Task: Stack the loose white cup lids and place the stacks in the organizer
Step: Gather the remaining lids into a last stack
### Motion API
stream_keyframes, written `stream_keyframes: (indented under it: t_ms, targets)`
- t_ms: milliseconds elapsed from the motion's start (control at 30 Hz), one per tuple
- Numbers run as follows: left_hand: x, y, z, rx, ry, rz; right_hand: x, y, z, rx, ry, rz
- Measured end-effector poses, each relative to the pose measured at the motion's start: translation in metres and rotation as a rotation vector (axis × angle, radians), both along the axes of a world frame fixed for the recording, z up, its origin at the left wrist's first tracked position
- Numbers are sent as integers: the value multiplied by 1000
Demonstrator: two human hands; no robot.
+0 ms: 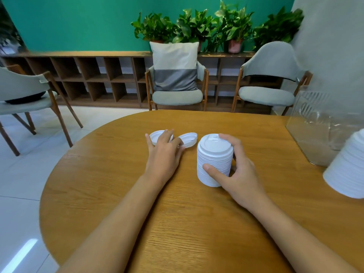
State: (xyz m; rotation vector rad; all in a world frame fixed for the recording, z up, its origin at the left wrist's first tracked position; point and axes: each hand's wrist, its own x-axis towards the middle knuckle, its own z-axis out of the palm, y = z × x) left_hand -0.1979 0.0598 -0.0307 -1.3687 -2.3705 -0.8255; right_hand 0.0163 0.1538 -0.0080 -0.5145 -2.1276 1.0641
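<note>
- Right hand is wrapped round the lid stack: thumb on the near side low down, fingers curled over the far top edge.
- We read the lid stack as upright on the table, with ribbed sides of nested white plastic rims and a domed sip lid on top.
- Left hand is palm down with its fingers fairly straight, lying on a flat lid.
- A tilted lid sits just beside the flat lid. The thumb is at its rim; we can't tell if they touch.
- A second stack stands at the right edge, taller and cut off by the frame.
- The organizer is clear plastic, behind the second stack. We see no lids in it.
- The table is rounded, with a warm wood grain.
- Room: grey padded chairs with wood frames, a two-tone cushion, a cubby shelf, potted plants, a green wall and a pale tile floor.
</note>
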Motion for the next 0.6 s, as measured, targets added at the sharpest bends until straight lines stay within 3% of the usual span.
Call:
stream_keyframes:
  t_ms: [133,367,600]
  targets:
    - [21,1,4,183,-79,-159,13,4,-2,-12,23,-5]
    - [38,-4,37,590,-776,-204,10,9,-6,23,48,-18]
    - [37,-11,53,770,-1225,-445,6,8,-7,-2,105,-29]
